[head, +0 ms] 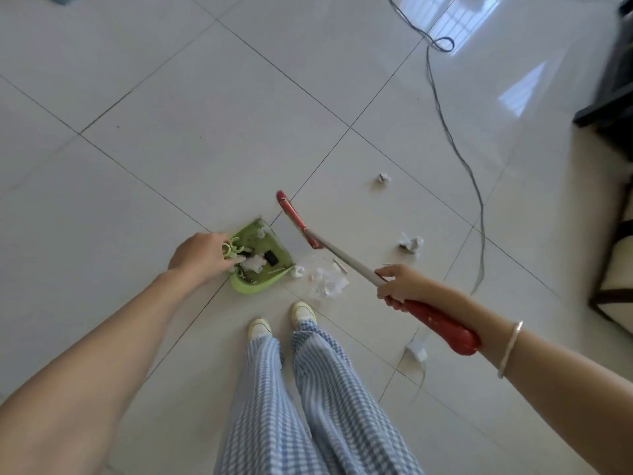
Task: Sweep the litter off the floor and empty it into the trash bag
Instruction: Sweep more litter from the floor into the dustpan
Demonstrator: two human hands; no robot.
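Observation:
A green dustpan (255, 287) stands on the white tiled floor in front of my feet, holding white paper scraps and a small black item. My left hand (200, 257) is shut on its green handle. My right hand (402, 284) grips the broom (346, 258) by its grey pole and red grip; the red broom head (296, 217) rests on the floor just right of the dustpan. A heap of crumpled paper and clear plastic (327, 281) lies between the dustpan and the pole. More paper balls lie to the right (411, 243) and farther off (383, 178).
A grey cable (455, 142) snakes across the floor on the right. A white plug adapter (418, 351) lies near my right foot. Dark furniture (613, 97) and a chair leg (613, 255) stand along the right edge.

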